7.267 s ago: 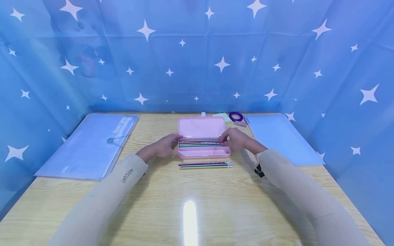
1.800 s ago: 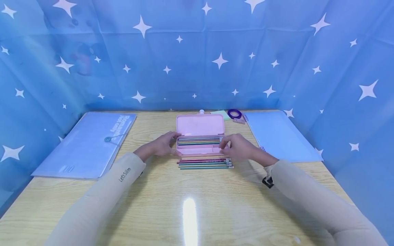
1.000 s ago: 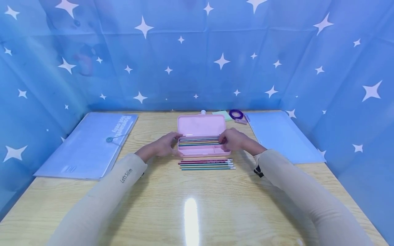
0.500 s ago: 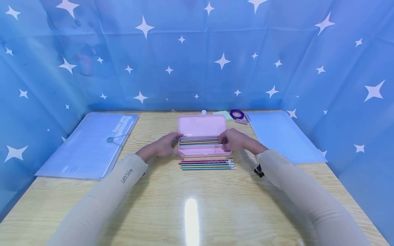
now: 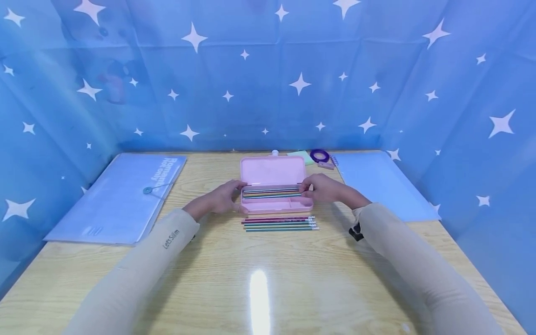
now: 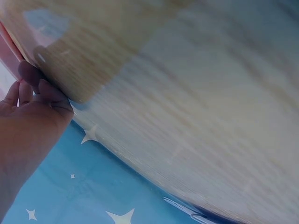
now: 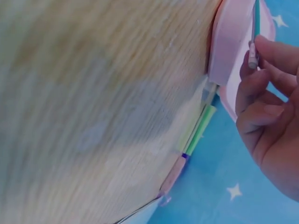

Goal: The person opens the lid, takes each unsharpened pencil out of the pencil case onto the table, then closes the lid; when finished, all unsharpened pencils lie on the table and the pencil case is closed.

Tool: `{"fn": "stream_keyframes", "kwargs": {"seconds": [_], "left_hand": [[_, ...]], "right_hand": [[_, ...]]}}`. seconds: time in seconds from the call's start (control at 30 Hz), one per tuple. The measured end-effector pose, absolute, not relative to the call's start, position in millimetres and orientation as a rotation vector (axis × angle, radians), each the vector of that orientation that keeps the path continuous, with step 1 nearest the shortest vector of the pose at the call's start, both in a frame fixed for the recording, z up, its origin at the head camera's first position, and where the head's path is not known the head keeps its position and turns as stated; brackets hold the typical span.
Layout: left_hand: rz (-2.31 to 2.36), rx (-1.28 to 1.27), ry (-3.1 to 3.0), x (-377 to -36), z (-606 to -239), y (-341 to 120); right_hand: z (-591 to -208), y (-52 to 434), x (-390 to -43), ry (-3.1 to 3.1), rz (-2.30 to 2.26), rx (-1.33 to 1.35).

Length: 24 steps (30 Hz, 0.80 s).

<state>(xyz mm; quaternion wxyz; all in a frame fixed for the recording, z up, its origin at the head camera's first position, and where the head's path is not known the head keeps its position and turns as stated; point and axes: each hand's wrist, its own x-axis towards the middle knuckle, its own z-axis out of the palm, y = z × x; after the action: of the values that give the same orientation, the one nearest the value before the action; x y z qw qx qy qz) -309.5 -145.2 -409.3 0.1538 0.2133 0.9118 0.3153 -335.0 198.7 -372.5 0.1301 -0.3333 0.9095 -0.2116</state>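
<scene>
A pink pencil case (image 5: 273, 205) stands with its lid up at the middle of the table, several coloured pencils (image 5: 270, 192) lying side by side in its long rear compartment. My left hand (image 5: 224, 197) holds the case's left end, fingers at the back corner and thumb at the front. At the right end, my right hand (image 5: 324, 188) pinches a teal pencil (image 7: 257, 21) between thumb and fingers, near its eraser end; the pencil's far part runs over the case. In front of the case, a row of several pencils (image 5: 278, 224) lies on the table, erasers to the right.
A translucent document folder (image 5: 121, 197) lies at the left, and a pale blue spiral notebook (image 5: 383, 186) at the right. Behind the case's right side are a purple tape roll (image 5: 320, 156), a small pinkish block (image 5: 325, 165) and green paper (image 5: 302, 155). Blue star-patterned cloth (image 5: 268, 74) surrounds the table.
Compared with the earliest frame, more pencils lie in the row before the case. In the last half second my right hand has risen slightly from the compartment with a pencil; my left hand stays put.
</scene>
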Motion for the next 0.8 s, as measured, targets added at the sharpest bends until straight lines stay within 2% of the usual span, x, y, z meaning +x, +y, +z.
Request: {"fn": "stream_keyframes", "kwargs": {"seconds": [0.3, 0.8], "left_hand": [[0.916, 0.636, 2.602, -310.0, -408.5, -146.3], [0.893, 0.647, 2.611, -311.0, -409.8, -146.3]], "right_hand": [[-373.1, 215.6, -320.7, 2.753, -0.796, -0.890], [-377.0, 233.0, -256.5, 2.557, -1.252, -0.727]]}}
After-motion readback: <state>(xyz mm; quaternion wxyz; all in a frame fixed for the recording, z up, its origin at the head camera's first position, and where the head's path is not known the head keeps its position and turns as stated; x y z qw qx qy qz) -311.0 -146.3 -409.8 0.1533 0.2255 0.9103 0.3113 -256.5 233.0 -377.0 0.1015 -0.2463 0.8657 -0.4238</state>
